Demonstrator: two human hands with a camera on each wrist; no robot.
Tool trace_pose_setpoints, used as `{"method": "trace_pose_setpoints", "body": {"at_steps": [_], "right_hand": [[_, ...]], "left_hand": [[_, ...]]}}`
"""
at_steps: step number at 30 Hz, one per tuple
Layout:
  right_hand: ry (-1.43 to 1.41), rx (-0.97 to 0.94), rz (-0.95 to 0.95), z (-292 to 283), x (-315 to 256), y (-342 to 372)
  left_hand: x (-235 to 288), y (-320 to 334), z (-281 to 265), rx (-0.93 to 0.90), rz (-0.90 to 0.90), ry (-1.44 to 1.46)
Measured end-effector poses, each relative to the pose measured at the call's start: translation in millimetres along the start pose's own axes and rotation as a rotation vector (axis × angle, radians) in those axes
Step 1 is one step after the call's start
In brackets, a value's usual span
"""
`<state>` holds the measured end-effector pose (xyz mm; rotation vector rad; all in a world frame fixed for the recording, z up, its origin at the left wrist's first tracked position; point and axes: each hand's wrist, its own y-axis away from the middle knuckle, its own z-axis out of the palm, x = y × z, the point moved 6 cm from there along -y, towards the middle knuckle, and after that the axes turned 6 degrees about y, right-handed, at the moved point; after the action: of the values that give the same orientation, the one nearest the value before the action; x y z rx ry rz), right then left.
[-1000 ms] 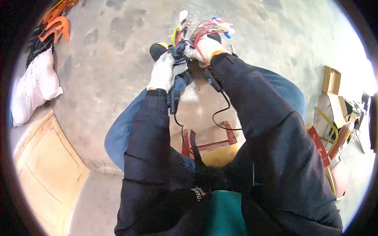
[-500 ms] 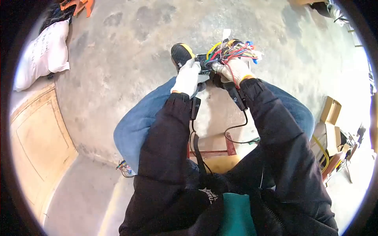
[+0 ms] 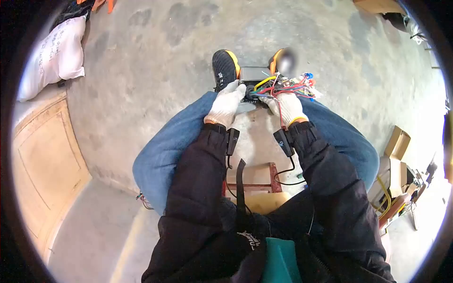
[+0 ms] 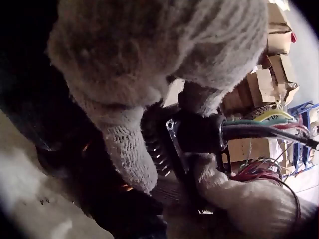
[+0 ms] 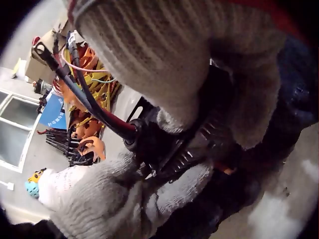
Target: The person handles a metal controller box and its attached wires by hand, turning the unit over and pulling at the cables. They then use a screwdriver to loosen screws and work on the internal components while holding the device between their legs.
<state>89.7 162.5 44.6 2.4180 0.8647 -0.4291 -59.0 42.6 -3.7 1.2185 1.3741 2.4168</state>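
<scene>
Between the feet, both gloved hands hold a black finned controller box (image 3: 255, 74) with a flat grey face. My left hand (image 3: 226, 104), in a white knit glove, grips its left end, with thumb and fingers on opposite sides in the left wrist view. The right hand (image 3: 287, 107), gloved alike, grips the other end beneath a bundle of coloured wires (image 3: 295, 88). Thick cables (image 4: 249, 130) leave the box through a round black collar (image 4: 223, 133). In the right wrist view one cable (image 5: 84, 94) ends in a ring lug. Cooling fins (image 5: 192, 144) show between the hands.
Black shoes (image 3: 224, 68) stand on the concrete floor (image 3: 155, 61) beyond the box. A low red-framed stool (image 3: 273, 177) is under the person. To the left are a white sack (image 3: 54, 54) and a wooden panel (image 3: 49, 165); to the right, an open cardboard box (image 3: 397, 142).
The head view has shifted. The box has tilted so its flat grey face shows, and both hands have come slightly nearer the body, keeping their grip.
</scene>
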Motion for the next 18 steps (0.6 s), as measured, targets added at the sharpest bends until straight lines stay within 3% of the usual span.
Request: {"method": "trace_pose_setpoints", "body": {"at_steps": [2,5,8,11,14,16,18], "right_hand": [[0.076,-0.025,0.004,9.2,6.4,8.9],[0.181,-0.076,0.027,21.0,9.4,14.9],[0.184,-0.157,0.13,30.6,16.7,23.1],[0.199,-0.145,0.095,21.6,8.1,23.9],[0.185,-0.135,0.088,21.4,2.7,27.7],[0.162,-0.147,0.12,20.7,2.4,29.7],[0.154,-0.169,0.167,22.1,1.9,28.7]], "left_hand": [[14.2,20.5,12.4,-0.029,-0.1,0.12],[15.1,16.6,2.7,-0.113,0.015,-0.034],[30.3,35.4,12.5,-0.14,-0.052,0.12],[27.9,32.3,9.3,-0.17,-0.059,0.13],[31.7,27.7,20.9,-0.143,-0.005,0.023],[34.2,21.5,14.0,0.102,-0.024,-0.32],[40.1,20.7,13.5,0.076,0.009,-0.431]]}}
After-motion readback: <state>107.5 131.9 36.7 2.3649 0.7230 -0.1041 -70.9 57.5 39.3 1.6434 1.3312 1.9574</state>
